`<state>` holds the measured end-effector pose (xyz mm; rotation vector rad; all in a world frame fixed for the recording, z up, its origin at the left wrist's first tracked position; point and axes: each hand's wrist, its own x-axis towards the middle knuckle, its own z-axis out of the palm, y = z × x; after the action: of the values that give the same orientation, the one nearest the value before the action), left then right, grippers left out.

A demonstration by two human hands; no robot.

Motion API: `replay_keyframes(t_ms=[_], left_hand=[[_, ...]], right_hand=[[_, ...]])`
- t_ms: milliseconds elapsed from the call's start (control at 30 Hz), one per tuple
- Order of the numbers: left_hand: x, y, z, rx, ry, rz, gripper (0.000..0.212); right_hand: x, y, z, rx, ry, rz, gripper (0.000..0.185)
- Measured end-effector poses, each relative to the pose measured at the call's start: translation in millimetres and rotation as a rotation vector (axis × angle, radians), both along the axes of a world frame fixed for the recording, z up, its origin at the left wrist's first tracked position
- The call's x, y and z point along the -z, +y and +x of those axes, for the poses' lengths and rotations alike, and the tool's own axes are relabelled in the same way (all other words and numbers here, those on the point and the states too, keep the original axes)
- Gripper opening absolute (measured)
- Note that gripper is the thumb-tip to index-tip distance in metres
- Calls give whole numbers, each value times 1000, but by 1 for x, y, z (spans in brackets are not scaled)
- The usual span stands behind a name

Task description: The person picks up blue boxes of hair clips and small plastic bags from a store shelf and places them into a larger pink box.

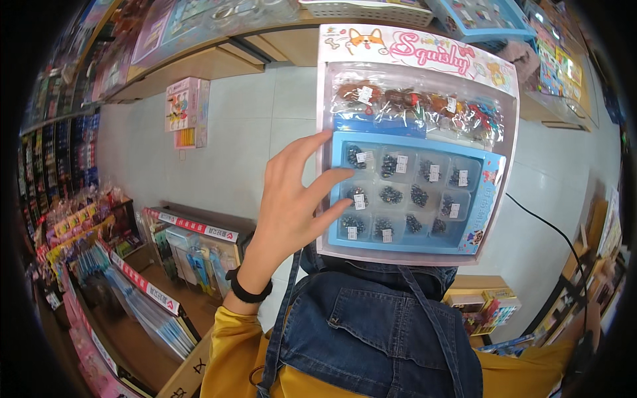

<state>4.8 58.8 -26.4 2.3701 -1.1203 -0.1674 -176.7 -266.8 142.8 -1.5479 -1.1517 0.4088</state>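
Observation:
On my lap rests a white display box (418, 257) with a printed flap, tilted up before me. A light blue tray (492, 194) sits in its lower part. Clear compartments in the tray hold dark, shiny beaded pieces (391, 194), several with white stickers. Behind it, in the box's upper part, lie bagged small toys (400, 103). My left hand (298, 194) is at the tray's left edge, its fingers spread with nothing seen between them; whether they touch the tray is unclear. At the right rim, my right hand (591, 323) is dark and blurred beside a black cable.
A pink and white box (186, 112) stands on the tiled floor (239, 149) ahead. Stocked shelf racks (199, 258) are close on my left. A wooden shelf edge (199, 62) runs across the front. The black cable (552, 221) crosses at right, above small boxes (485, 308).

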Motion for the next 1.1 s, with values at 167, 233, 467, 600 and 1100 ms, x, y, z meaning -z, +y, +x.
replay_keyframes(t_ms=[167,233,467,600,1100], left_hand=[[-6,4,-3,13,5,31,47],[-9,8,-5,16,18,64,48],[-15,17,-6,66,51,106,50],[-4,16,-12,8,42,80,49],[2,-9,-18,-55,-127,84,46]], right_hand=[[-3,2,15,76,-21,-46,22],[4,3,26,130,-22,-54,23],[31,20,40,748,20,-266,25],[99,45,28,1053,-48,-623,28],[183,73,33,1435,-255,-727,42]])
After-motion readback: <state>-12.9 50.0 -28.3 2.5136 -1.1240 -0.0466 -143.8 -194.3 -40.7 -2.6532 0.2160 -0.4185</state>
